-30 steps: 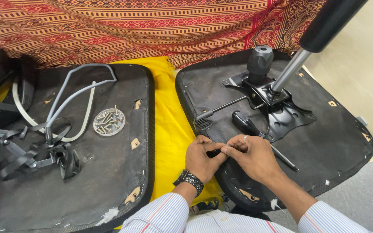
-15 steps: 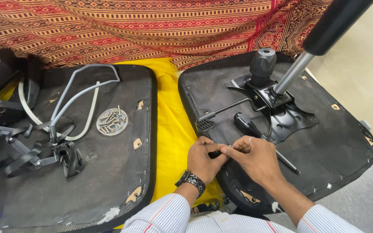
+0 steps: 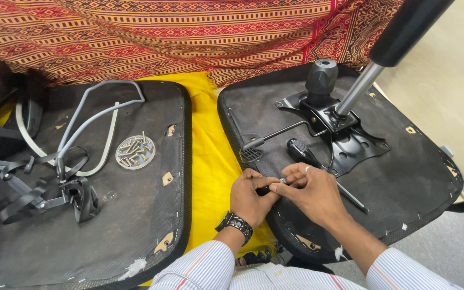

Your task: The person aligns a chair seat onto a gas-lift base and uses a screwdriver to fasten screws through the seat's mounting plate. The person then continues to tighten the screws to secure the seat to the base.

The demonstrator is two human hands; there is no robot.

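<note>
While both hands (image 3: 283, 196) pinch, screw (image 3: 283, 181) lying crosswise

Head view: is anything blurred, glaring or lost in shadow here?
Head view: even, soft light, sharp throughout; both hands crisp, but the small part between them is too tiny to identify; slight sheen on the metal post; dark parts at left lose detail; edges bow a little.

Bare seat underside (image 3: 404, 182) is lying open right of the right hand (image 3: 310, 194) — ahead, a screwdriver (image 3: 303, 153), metal bracket (image 3: 345, 134) and slanting gas cylinder (image 3: 361, 88) are crowding in; the lever (image 3: 275, 134) is probably blocking too.
</note>
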